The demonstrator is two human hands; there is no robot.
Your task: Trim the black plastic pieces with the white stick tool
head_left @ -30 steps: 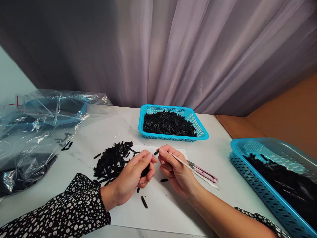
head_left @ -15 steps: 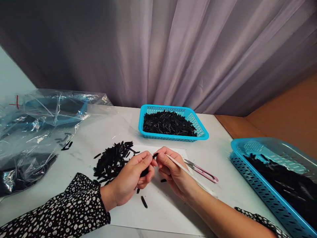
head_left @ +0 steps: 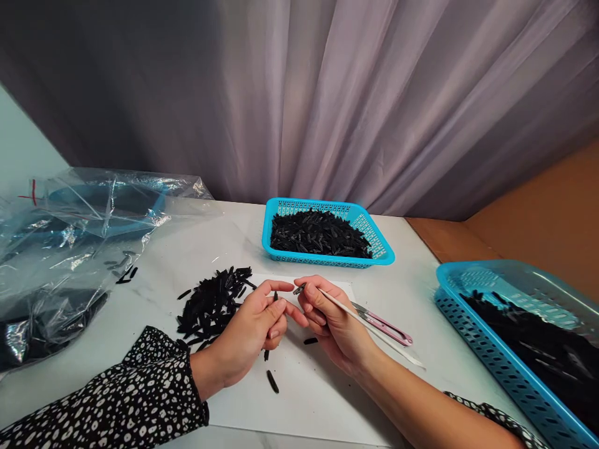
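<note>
Between my two hands, over the white paper sheet [head_left: 309, 386], sits the small black slender plastic piece [head_left: 275, 297], pinched upright in my left hand [head_left: 250, 333] between thumb and fingers. My right hand [head_left: 327, 321] is closed around a thin white stick tool [head_left: 369, 327], its dark tip just right of the piece and apart from it. The tool's long axis runs from that tip back down to the right. The left hand is nearer. Left of the grip lies a loose heap of black pieces [head_left: 213, 302].
</note>
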